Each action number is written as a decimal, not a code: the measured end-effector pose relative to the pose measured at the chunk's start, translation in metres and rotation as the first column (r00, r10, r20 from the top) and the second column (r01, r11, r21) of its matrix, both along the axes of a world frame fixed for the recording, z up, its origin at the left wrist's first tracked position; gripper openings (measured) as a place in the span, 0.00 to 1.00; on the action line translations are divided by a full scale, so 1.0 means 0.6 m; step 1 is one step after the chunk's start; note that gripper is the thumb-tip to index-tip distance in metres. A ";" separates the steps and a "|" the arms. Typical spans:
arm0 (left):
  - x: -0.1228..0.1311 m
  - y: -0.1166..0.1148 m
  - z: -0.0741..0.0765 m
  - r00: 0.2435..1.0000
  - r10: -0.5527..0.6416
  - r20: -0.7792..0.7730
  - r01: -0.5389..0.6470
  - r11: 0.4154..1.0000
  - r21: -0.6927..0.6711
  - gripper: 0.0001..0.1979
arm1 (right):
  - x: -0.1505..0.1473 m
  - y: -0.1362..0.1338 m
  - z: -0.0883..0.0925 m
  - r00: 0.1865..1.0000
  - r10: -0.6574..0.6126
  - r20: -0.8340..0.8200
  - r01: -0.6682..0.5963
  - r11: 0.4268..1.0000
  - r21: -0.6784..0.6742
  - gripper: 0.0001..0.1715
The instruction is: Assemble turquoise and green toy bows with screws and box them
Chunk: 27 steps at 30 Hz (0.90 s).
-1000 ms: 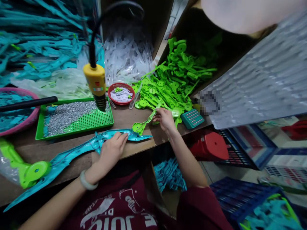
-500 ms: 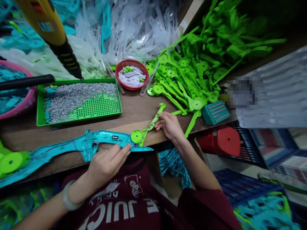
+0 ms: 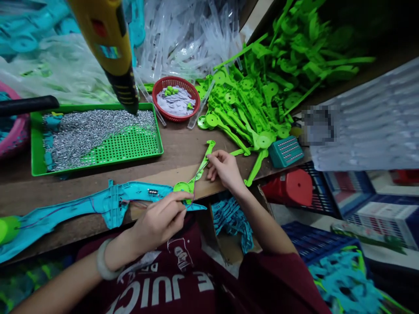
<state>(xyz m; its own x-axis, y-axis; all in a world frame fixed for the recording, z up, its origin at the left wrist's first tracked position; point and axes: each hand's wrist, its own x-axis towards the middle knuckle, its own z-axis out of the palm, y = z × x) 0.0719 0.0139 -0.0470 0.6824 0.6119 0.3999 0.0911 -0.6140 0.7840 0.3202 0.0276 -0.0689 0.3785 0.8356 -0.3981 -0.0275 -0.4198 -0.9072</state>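
A long teal plastic shell lies along the front of the wooden bench. A slim green lever piece with a round disc end rests over the shell's right tip. My left hand pinches at the disc end, fingers closed on the green piece and a thin wire. Further right, my right hand grips the green lever's stem with its fingertips.
A green tray of small metal screws sits behind the shell, with a yellow hanging screwdriver above it. A red basket of small parts, a pile of green levers and a teal block lie to the right. Crates stand below.
The view has shifted slightly. My left hand has moved from lying flat on the teal shell to pinching the disc end of the green lever. My right hand stays on the lever's stem.
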 end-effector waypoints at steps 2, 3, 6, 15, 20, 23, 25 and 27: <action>0.005 0.002 -0.007 0.997 -0.077 0.010 0.077 0.995 -0.064 0.09 | -0.001 -0.008 0.000 0.992 -0.010 0.126 0.004 0.999 0.050 0.19; 0.006 0.003 -0.010 0.997 -0.082 0.012 0.083 0.992 -0.095 0.10 | -0.002 -0.014 0.001 0.977 -0.021 0.214 0.000 0.995 0.099 0.17; 0.005 0.007 -0.009 0.999 -0.050 0.017 0.052 0.985 -0.165 0.09 | -0.007 -0.037 0.009 0.838 0.061 0.543 -0.244 0.931 0.272 0.06; 0.009 0.015 0.007 0.999 -0.042 -0.003 0.040 0.981 -0.188 0.08 | -0.007 -0.063 -0.001 0.397 0.293 0.870 -0.820 0.539 0.192 0.08; 0.007 0.018 0.004 1.000 0.014 -0.020 -0.016 0.993 -0.113 0.07 | -0.007 -0.061 -0.001 0.393 0.338 0.855 -0.818 0.553 0.158 0.10; 0.004 0.020 0.000 0.988 0.118 -0.095 -0.122 0.992 -0.040 0.05 | -0.016 -0.059 0.009 0.355 0.380 0.854 -0.809 0.582 0.077 0.12; 0.002 0.021 -0.003 0.982 0.132 -0.136 -0.135 0.991 -0.014 0.05 | -0.026 -0.055 0.020 0.301 0.437 0.848 -0.791 0.611 -0.034 0.13; 0.001 0.020 -0.005 0.979 0.101 -0.176 -0.100 0.995 0.012 0.06 | -0.037 -0.047 0.035 0.223 0.500 0.837 -0.758 0.629 -0.174 0.12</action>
<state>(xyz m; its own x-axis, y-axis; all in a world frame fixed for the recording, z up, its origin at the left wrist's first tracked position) 0.0727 0.0260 -0.0499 0.6775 0.6800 0.2805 0.2892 -0.5969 0.7484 0.2978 -0.0008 -0.0480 -0.3047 0.9518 -0.0349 0.8684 0.2626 -0.4206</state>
